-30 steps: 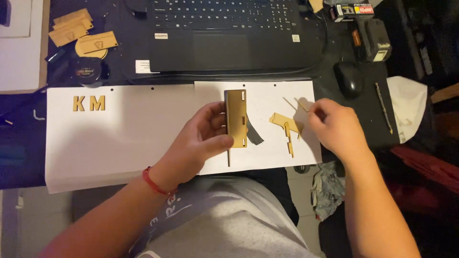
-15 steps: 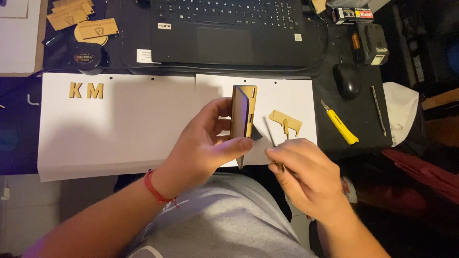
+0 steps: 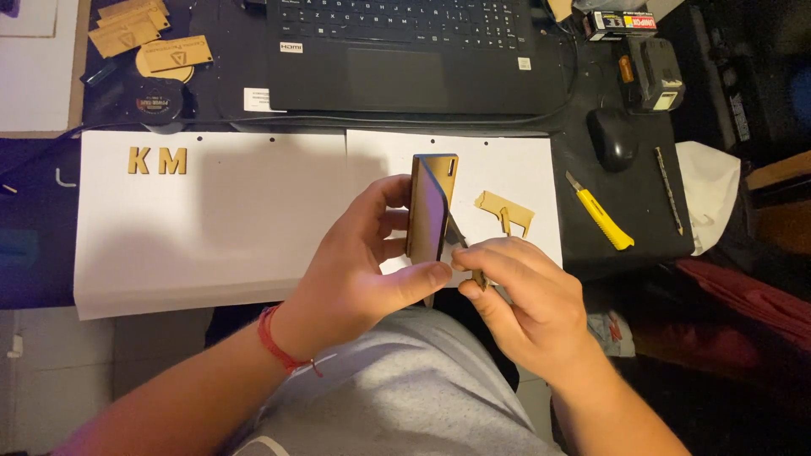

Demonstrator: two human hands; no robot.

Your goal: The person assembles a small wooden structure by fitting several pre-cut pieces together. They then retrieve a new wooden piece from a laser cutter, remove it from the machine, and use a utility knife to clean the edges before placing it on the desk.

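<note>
The left hand [image 3: 363, 253] grips a flat wooden panel [image 3: 429, 207], thumb pressed against its lower edge and fingers curled behind it, holding it upright and edge-on above the white paper [image 3: 211, 228]. The panel has a small slot near its top corner, and one face looks dark. The right hand [image 3: 524, 291] is closed around a thin blade-like tool [image 3: 457, 235], pinched between thumb and fingers, with its tip meeting the lower right side of the panel. Both hands sit close together over the near edge of the paper, above the person's grey-clad lap.

Just beyond the right hand, a small wooden cut-out [image 3: 504, 212] lies flat on the paper. Far to the left on the sheet lie two wooden letters [image 3: 157, 160]. To the right, on the dark desk, lies a yellow utility knife [image 3: 601, 213], with a black mouse [image 3: 612, 138] behind it. A laptop [image 3: 405, 51] sits at the back of the desk, and more wooden pieces [image 3: 148, 38] are stacked at the back left.
</note>
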